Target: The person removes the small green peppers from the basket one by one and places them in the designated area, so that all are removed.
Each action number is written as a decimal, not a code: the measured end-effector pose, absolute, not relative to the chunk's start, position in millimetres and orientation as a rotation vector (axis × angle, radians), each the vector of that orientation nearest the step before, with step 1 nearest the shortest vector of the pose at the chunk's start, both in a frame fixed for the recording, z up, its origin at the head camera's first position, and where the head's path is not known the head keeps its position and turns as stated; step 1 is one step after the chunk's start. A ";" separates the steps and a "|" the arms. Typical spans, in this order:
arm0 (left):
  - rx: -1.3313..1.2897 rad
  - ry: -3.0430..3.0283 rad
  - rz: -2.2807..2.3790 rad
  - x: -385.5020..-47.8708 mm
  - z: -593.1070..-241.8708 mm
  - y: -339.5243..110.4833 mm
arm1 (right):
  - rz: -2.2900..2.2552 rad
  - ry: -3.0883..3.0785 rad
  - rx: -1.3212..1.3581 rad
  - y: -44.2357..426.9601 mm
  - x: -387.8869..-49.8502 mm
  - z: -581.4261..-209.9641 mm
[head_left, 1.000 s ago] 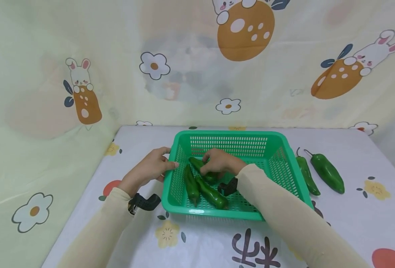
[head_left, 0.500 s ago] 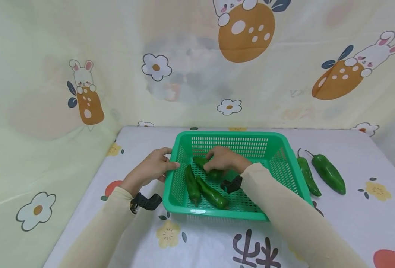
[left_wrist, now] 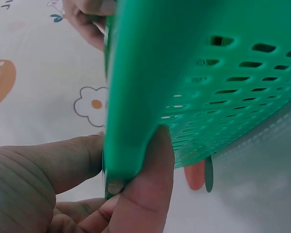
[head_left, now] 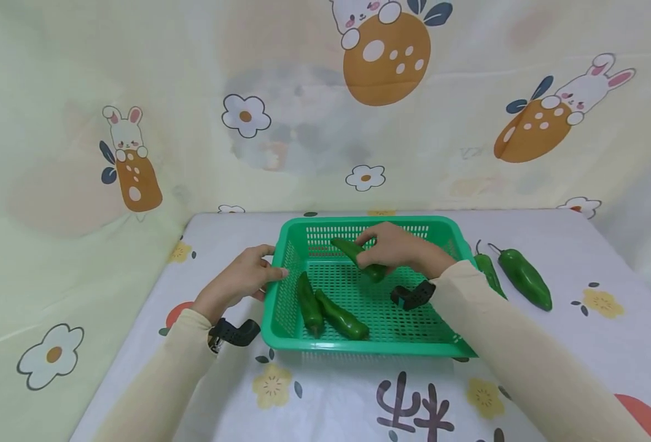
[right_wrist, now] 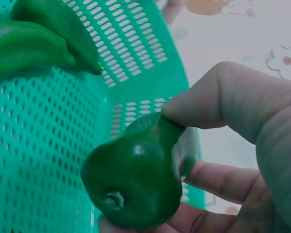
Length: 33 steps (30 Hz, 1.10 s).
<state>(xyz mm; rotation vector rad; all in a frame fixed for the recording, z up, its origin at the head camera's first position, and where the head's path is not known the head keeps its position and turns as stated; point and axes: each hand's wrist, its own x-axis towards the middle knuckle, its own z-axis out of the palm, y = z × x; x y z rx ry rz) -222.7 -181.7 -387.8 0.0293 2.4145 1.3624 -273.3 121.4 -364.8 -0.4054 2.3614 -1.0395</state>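
A green plastic basket (head_left: 358,348) with slotted walls stands on the table. At its left side my left hand (head_left: 239,276) grips the rim, thumb on the inner side; the left wrist view shows the basket rim (left_wrist: 136,92) between thumb and fingers. Inside the basket, toward the back, my right hand (head_left: 400,248) holds a green chili pepper (head_left: 347,247) between thumb and fingers, tilted above the basket floor. Its blunt stem end faces the right wrist camera. Two more green peppers, one slim (head_left: 309,304) and one beside it (head_left: 343,316), lie in the basket's front left part.
To the right of the basket, a slender green pepper (head_left: 488,273) and a thicker green pepper (head_left: 524,279) lie on the patterned tablecloth (head_left: 574,344). A printed curtain (head_left: 303,67) hangs behind the table and on the left.
My right hand has lifted the pepper off the basket floor and moved it to the right and back. The left hand keeps its grip on the rim. The view has shifted slightly.
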 end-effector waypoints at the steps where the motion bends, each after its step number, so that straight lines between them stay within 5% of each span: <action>1: 0.028 2.416 1.359 -222.8 -387.4 -181.7 | -1.052 2.362 -0.400 126.6 -272.6 -362.5; 33: 0.042 2.437 1.321 -222.0 -385.0 -179.7 | -1.191 2.547 -0.301 231.4 -254.2 -328.9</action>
